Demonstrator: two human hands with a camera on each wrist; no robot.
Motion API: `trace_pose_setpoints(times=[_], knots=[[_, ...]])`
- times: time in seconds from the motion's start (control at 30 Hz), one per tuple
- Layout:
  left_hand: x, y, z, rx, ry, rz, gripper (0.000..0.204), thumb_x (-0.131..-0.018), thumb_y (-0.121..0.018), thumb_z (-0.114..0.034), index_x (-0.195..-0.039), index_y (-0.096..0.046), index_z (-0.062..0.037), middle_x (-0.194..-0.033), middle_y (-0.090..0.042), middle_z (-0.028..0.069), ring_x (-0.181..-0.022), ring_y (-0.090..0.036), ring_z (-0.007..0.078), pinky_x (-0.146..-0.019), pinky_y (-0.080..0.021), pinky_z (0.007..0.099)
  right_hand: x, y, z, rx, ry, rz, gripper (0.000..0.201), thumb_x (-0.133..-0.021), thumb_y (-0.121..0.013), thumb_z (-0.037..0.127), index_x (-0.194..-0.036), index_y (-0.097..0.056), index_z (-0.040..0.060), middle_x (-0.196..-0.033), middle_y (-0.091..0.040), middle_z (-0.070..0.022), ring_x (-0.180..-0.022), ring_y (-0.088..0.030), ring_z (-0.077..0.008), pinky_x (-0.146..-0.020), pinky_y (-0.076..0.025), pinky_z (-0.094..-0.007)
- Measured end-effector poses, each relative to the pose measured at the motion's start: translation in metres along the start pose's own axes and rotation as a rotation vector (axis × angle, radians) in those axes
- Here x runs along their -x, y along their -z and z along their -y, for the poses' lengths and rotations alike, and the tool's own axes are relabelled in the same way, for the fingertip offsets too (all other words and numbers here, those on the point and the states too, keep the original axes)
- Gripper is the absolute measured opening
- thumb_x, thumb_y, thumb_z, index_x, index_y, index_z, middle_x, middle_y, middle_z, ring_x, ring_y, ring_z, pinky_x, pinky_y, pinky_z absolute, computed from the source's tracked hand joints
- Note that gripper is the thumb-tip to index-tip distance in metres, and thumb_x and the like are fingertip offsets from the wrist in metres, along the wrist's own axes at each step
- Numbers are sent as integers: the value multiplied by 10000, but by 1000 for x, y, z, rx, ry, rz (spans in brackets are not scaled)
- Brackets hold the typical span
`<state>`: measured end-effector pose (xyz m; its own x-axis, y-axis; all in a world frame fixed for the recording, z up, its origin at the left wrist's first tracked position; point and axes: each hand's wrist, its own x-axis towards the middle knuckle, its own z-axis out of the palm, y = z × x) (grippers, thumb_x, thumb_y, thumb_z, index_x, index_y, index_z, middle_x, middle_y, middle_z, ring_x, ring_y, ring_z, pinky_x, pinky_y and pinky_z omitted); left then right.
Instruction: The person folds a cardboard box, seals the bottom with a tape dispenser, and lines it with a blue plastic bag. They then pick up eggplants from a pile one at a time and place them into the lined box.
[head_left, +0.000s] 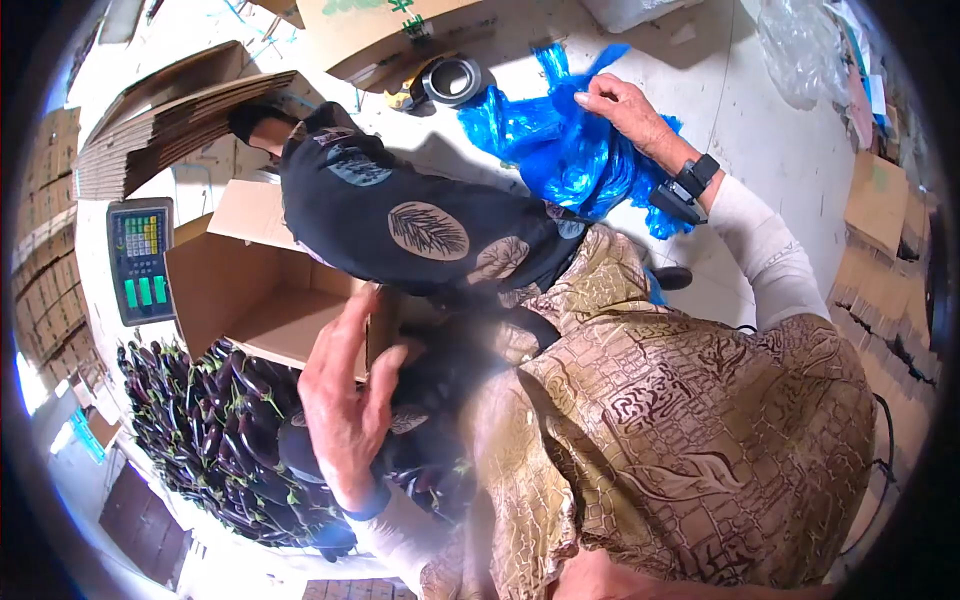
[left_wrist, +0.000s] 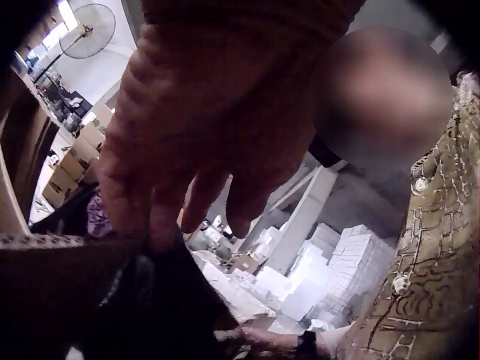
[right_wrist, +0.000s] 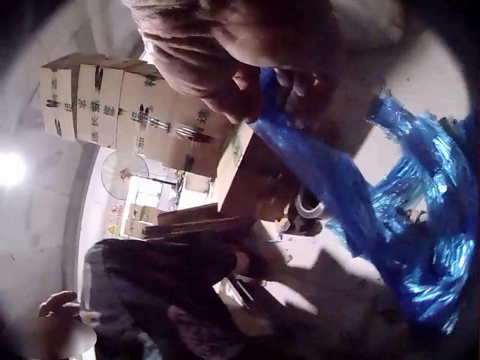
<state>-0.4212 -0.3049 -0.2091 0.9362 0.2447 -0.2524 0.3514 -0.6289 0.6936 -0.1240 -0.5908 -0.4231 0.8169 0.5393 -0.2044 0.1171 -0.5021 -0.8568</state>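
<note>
My right hand (head_left: 640, 120) pinches a bunched blue plastic bag (head_left: 560, 150) between thumb and fingers. Seen from the right wrist, a twisted strip of the blue plastic (right_wrist: 322, 169) runs down from the fingertips to the crumpled heap. My left hand (head_left: 345, 400) is over the near edge of an open cardboard box (head_left: 270, 300), its fingers extended and spread. In the left wrist view the fingers of that hand (left_wrist: 217, 97) point down at the box rim (left_wrist: 60, 247). Many dark purple eggplants (head_left: 220, 430) lie in a heap beside the box.
Another person in a dark leaf-patterned garment (head_left: 430, 225) leans between my hands. A digital scale (head_left: 140, 260) stands left of the box, with flattened cardboard (head_left: 165, 130) stacked beyond. A tape roll (head_left: 452, 80) lies near the blue bag. A printed carton (head_left: 390, 30) sits at the top.
</note>
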Motion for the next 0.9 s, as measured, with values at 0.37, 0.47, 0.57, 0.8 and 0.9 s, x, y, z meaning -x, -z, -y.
trace_pose_setpoints(times=[0.37,0.47,0.57,0.8,0.9], knots=[[-46,-44,-24,99,-229,34,444,-872,-648,-134,-1285,-548,-5,-1205,-627,159,-1066,-624,263,-878,-504,334,13,-3,117,-715,52,93,256,-905,-614,138,-705,-454,138,-689,-403,96,-658,-374,-8,-597,-335,-204],[-66,-61,-25,574,-70,-38,629,-923,-623,-289,-1411,-378,22,-1366,-496,206,-1260,-485,285,-1016,-420,375,36,1,158,-434,229,187,257,-890,-624,116,-705,-447,129,-680,-392,95,-660,-357,-4,-599,-319,-191],[-86,-53,-35,869,-47,-24,814,-888,-622,-434,-1434,-280,64,-1352,-489,246,-1200,-517,278,-1019,-397,360,50,-3,192,-470,306,379,242,-853,-635,68,-710,-441,88,-719,-443,83,-671,-399,-18,-607,-342,-194],[-87,-39,-34,1277,-34,-210,152,-915,-639,-129,-1042,-593,-59,-863,-618,-45,-738,-528,29,-687,-430,196,51,-16,216,-513,206,559,161,-820,-648,120,-826,-498,62,-893,-552,-33,-822,-482,-98,-717,-409,-264],[-83,-16,-18,1476,62,-482,61,-947,-597,-144,-960,-583,-86,-756,-557,-42,-622,-461,38,-593,-381,175,58,-39,235,-633,159,527,181,-839,-683,135,-943,-558,55,-854,-540,5,-781,-477,-64,-661,-396,-237]])
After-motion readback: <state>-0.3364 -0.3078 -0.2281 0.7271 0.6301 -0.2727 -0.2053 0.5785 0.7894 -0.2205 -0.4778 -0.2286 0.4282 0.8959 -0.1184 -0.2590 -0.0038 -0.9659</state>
